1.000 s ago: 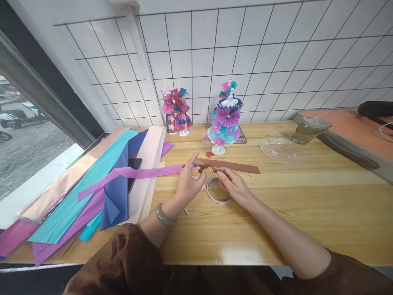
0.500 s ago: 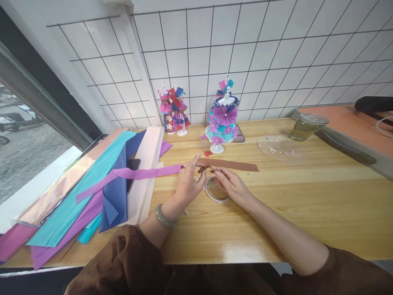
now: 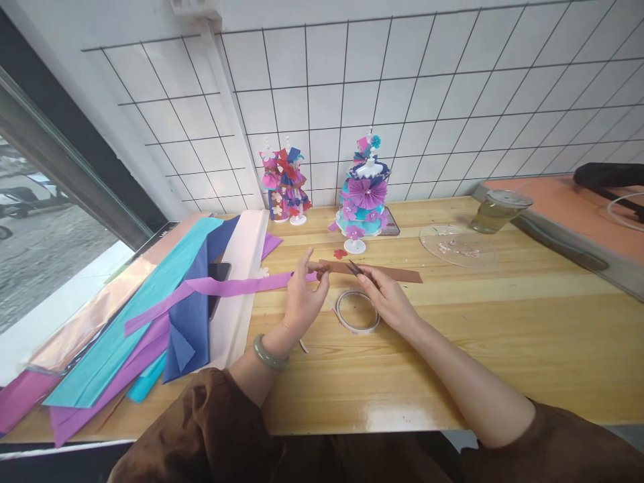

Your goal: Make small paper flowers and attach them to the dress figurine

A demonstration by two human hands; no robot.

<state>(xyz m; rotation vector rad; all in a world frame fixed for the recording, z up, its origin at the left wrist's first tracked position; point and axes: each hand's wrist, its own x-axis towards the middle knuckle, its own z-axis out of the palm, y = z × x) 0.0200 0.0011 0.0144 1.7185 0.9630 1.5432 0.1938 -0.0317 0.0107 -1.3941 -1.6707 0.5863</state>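
Note:
My left hand (image 3: 304, 295), a green bangle on its wrist, pinches a small dark brown piece (image 3: 323, 270) between thumb and fingers, with the index finger raised. My right hand (image 3: 387, 295) grips small dark tweezers (image 3: 355, 267), their tips pointing up and left, apart from the brown piece. Behind both hands a brown paper strip (image 3: 397, 274) lies on the table. A roll of white tape (image 3: 339, 318) lies flat between the hands. A purple paper strip (image 3: 241, 286) runs left from my left hand.
Colored paper sheets (image 3: 135, 302) cover the left side, partly over a dark phone (image 3: 220, 272). Small decorated dress forms (image 3: 366, 201) stand near the tiled wall. At the right are a clear plate (image 3: 453, 245), a cup of drink (image 3: 496, 213) and an orange-topped case (image 3: 558, 208).
My right hand has drawn the tweezers back from the brown piece, toward the right. The fingers of my left hand have shifted slightly.

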